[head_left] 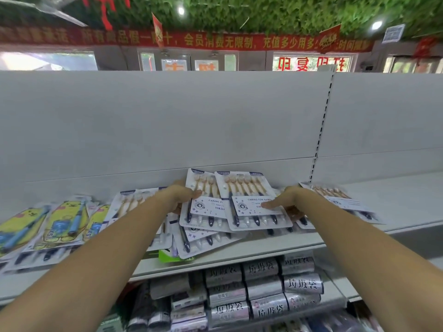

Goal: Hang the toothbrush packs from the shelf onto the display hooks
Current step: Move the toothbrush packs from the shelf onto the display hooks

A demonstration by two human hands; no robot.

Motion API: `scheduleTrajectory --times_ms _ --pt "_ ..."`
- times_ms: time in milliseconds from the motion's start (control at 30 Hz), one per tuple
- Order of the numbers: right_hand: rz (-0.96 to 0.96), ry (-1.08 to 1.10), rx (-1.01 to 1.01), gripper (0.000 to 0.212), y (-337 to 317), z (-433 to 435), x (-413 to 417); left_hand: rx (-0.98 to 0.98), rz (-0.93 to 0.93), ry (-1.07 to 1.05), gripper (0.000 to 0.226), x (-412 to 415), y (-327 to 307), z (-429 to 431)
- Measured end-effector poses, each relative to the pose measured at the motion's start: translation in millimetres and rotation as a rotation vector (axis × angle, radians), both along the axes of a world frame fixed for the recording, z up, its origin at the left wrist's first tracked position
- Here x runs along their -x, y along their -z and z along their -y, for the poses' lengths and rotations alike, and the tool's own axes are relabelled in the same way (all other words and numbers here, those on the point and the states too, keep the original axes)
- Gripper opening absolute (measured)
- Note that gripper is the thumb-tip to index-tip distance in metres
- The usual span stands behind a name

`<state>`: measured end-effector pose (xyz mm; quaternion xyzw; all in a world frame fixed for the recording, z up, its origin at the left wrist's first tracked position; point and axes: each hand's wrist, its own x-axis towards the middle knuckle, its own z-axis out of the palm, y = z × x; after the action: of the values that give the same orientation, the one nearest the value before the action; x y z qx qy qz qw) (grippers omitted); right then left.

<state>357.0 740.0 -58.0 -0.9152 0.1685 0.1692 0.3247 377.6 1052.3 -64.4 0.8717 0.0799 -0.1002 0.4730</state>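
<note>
Several white toothbrush packs lie in a loose pile on the white shelf (251, 250). My left hand (178, 196) grips the left edge of one raised pack (203, 200), thumb on its front. My right hand (286, 200) holds the right edge of a second raised pack (249, 202), thumb pressed on its label. Both packs lean toward the back panel. More packs (206, 238) lie flat beneath them, and another (340, 200) lies to the right. No display hooks are in view.
Yellow cartoon toothbrush packs (60, 224) lie at the shelf's left end. The tall white back panel (167, 121) rises behind, with a slotted upright (322, 125) at right. Silver rolls (263, 291) fill the lower shelf. The shelf's right part (407, 200) is bare.
</note>
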Motion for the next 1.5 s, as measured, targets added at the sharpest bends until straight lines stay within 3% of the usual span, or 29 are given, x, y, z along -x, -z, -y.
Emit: scheduleTrajectory --times_ms 133,267,333,400,567,667,767,833,1067,1300,1433,1500 --pt "0.012 0.011 -0.16 0.105 -0.6 1.9 6.1 0.051 0.013 0.012 0.036 1.9 1.8 -4.5" --pt "0.056 0.046 -0.18 0.121 9.7 17.1 -11.3 0.172 0.081 -0.001 0.023 6.6 -4.7 -8.2" --pt "0.084 0.056 -0.238 0.134 23.5 28.7 -26.3 0.217 0.075 -0.003 0.026 9.9 -8.5 -11.0" --pt "0.086 0.106 -0.346 0.134 29.2 31.0 -28.0 0.24 0.026 0.021 0.036 14.8 -10.6 -11.1" --pt "0.089 0.218 -0.511 0.075 5.2 13.7 7.7 0.283 -0.025 0.022 0.032 21.7 -10.3 -14.6" --pt "0.135 0.184 -0.655 0.094 2.7 16.0 11.2 0.333 0.0 0.013 0.022 24.8 -14.3 -19.9" --pt "0.249 0.127 -0.792 0.042 -12.1 5.0 31.6 0.438 0.053 0.0 0.037 34.4 -20.6 -26.2" --pt "0.347 0.104 -0.82 0.033 -13.5 4.6 36.3 0.49 0.103 -0.008 0.052 40.7 -22.4 -33.5" --pt "0.464 0.103 -0.999 0.042 -17.1 -6.9 52.2 0.582 0.242 -0.013 0.063 61.0 -15.2 -59.9" --pt "0.511 -0.099 -1.1 0.048 -30.9 -38.0 52.2 0.575 0.468 -0.031 0.058 89.2 -20.8 -102.4" --pt "0.496 -0.236 -1.106 0.085 -36.5 -74.6 48.6 0.581 0.531 -0.091 0.062 116.0 -27.2 -142.0" --pt "0.471 -0.289 -1.132 0.084 -35.9 -97.8 46.6 0.597 0.551 -0.132 0.062 135.0 -28.8 -161.5"
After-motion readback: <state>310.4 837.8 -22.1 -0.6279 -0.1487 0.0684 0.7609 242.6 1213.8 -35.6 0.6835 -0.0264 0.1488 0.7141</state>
